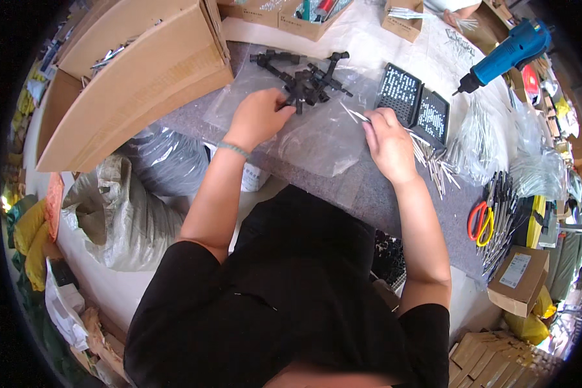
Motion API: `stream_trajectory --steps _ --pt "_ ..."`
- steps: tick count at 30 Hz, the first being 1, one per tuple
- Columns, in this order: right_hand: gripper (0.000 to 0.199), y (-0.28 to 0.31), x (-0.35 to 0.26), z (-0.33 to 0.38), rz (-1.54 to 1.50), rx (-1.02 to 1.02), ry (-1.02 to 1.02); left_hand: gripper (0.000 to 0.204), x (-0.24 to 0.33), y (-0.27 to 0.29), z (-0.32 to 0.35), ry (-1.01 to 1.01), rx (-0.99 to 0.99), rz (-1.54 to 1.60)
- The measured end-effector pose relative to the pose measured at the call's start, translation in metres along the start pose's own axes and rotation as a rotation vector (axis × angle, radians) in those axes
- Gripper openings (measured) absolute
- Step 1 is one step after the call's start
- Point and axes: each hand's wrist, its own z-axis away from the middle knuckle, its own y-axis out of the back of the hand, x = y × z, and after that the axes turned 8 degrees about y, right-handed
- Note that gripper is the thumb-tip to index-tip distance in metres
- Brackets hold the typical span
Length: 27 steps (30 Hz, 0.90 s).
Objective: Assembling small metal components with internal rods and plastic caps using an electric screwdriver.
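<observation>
Shirt: black shirt [291, 304], nearest the camera, fills the near centre.
Left hand: left hand [260, 116] curled narrow, fingertips on black plastic parts [307, 81] piled on a clear plastic sheet [317, 136], far centre.
Right hand: right hand [388, 142] pinches thin metal pins [354, 115], just right of the pile.
Right side: two black trays [414, 103], loose pins [436, 165], blue power screwdriver [507, 52] far right.
Left side: cardboard box [129, 84].

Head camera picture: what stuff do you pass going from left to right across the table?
Cardboard box → left hand → black plastic parts → right hand → black trays → blue power screwdriver
</observation>
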Motion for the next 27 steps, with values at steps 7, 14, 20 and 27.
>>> stream_trajectory --steps 7,14,20,27 --pt "0.012 0.045 -0.03 0.016 -0.124 0.135 -0.163 0.018 0.024 -0.029 0.024 0.035 -0.29 1.377" --pt "0.011 0.058 -0.064 0.062 -0.203 0.229 -0.309 0.019 0.052 -0.055 0.039 0.021 -0.636 1.876" --pt "0.012 0.056 -0.069 0.067 -0.149 0.255 -0.326 0.019 0.068 -0.058 0.051 0.044 -0.67 1.86" --pt "0.016 0.056 -0.07 0.067 0.012 0.143 -0.309 0.012 0.084 -0.054 0.056 0.073 -0.601 1.805"
